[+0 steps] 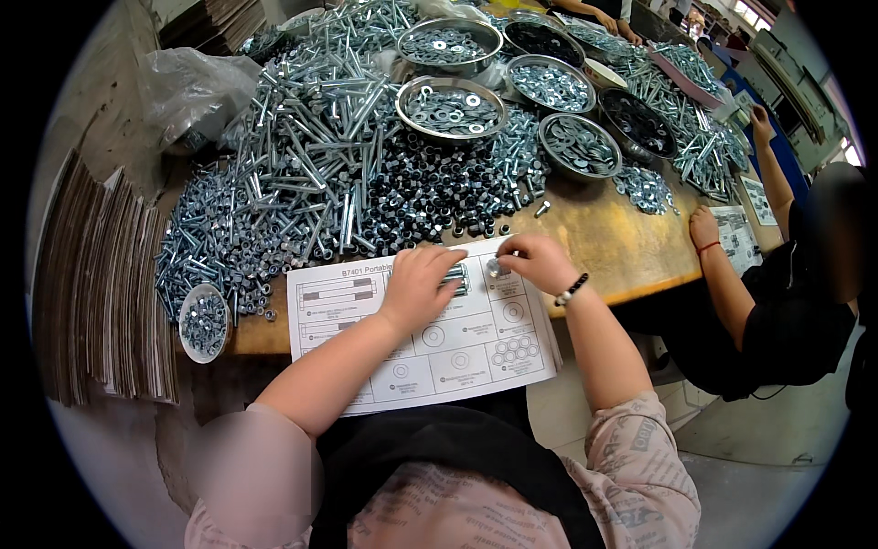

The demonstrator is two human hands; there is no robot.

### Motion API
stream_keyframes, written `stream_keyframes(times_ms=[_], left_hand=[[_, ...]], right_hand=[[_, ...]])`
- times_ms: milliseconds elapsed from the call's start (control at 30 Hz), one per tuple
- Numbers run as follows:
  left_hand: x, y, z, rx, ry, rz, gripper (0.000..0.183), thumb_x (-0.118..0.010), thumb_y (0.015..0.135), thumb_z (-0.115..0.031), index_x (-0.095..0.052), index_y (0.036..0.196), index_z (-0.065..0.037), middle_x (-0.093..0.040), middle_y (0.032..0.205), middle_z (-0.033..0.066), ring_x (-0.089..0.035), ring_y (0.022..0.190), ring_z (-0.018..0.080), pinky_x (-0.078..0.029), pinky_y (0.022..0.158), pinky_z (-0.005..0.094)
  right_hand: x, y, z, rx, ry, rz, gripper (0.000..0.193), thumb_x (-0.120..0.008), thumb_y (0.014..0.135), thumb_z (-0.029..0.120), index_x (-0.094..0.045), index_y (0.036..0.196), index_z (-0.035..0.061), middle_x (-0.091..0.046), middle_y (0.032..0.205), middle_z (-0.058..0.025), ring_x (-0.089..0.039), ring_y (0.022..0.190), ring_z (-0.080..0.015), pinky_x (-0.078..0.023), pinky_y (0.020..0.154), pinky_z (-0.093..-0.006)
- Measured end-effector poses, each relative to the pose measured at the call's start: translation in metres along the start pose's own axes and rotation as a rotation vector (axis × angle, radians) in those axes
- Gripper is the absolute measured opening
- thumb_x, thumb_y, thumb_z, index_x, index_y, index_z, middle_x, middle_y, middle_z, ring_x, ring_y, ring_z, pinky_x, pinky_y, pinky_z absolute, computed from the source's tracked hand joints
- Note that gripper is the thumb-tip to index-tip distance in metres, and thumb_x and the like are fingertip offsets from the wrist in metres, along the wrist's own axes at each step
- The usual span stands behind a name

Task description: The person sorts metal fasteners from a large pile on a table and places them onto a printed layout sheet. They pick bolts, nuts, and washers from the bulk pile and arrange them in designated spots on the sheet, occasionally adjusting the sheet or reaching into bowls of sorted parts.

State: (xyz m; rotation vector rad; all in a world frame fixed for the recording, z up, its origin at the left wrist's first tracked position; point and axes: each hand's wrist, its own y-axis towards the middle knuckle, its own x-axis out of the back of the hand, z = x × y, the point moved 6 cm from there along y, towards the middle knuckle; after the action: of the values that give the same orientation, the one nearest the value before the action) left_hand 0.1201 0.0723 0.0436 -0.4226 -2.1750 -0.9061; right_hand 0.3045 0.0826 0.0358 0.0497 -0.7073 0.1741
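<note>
A printed sheet with line drawings of hardware [412, 361], atop a stack of paper, lies at the table's front edge. My left hand [421, 288] rests on its upper part, thumb and fingers curled around several silver bolts [460, 282] lying there. Just to the right, my right hand [541, 263] is closed in a pinch at a small shiny metal piece [496, 268] over the sheet's upper right corner. The fingers partly cover that piece, so its kind does not show. Beyond both hands spreads a pile of black and silver nuts [425, 192].
Long bolts [315, 137] are heaped behind. Metal bowls of washers [453, 112] stand at the back. A white bowl of small hardware [203, 323] sits at the left edge, beside stacked cardboard [110, 284]. To the right, a co-worker's arm [718, 261] rests at the table.
</note>
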Motion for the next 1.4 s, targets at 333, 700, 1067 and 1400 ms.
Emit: stream_keyframes(times_ms=[333,700,1067,1400], left_hand=[[-0.056,0.041,-0.004,0.038,0.265,0.279,0.03,-0.066,0.07,-0.026,-0.059,0.097,-0.014,-0.058,0.084,0.0019,-0.052,0.087,0.0216,-0.035,0.078,0.0361],[-0.074,0.035,-0.015,0.062,0.222,0.23,0.024,-0.068,0.067,-0.033,-0.06,0.074,-0.012,-0.059,0.073,0.0035,-0.055,0.076,0.0228,-0.036,0.075,0.0363],[-0.074,0.032,-0.019,0.036,0.215,0.099,0.027,-0.07,0.064,-0.037,-0.058,0.067,-0.013,-0.056,0.071,0.0022,-0.054,0.078,0.0206,-0.034,0.076,0.0359],[-0.066,0.034,-0.02,0.134,0.207,0.218,0.032,-0.068,0.066,-0.042,-0.061,0.072,-0.012,-0.057,0.078,0.004,-0.052,0.085,0.021,-0.032,0.082,0.0361]], right_hand=[[-0.015,0.008,-0.022,0.137,-0.392,-0.079,0.012,-0.057,0.076,0.012,-0.063,0.085,0.0063,-0.057,0.09,-0.0126,-0.055,0.085,-0.0301,-0.046,0.073,-0.0385],[0.004,-0.011,-0.03,-0.25,-0.336,-0.163,0.016,-0.06,0.076,0.021,-0.063,0.082,0.0068,-0.061,0.086,-0.0135,-0.057,0.08,-0.0318,-0.046,0.07,-0.0389],[-0.011,-0.003,-0.045,-0.059,-0.174,-0.208,0.012,-0.06,0.076,0.017,-0.065,0.084,0.0083,-0.059,0.082,-0.0125,-0.056,0.079,-0.0296,-0.045,0.069,-0.0368],[-0.007,-0.006,-0.046,-0.06,-0.08,-0.284,0.018,-0.061,0.077,0.02,-0.063,0.089,0.0071,-0.059,0.08,-0.0116,-0.057,0.074,-0.0276,-0.045,0.066,-0.0357]])
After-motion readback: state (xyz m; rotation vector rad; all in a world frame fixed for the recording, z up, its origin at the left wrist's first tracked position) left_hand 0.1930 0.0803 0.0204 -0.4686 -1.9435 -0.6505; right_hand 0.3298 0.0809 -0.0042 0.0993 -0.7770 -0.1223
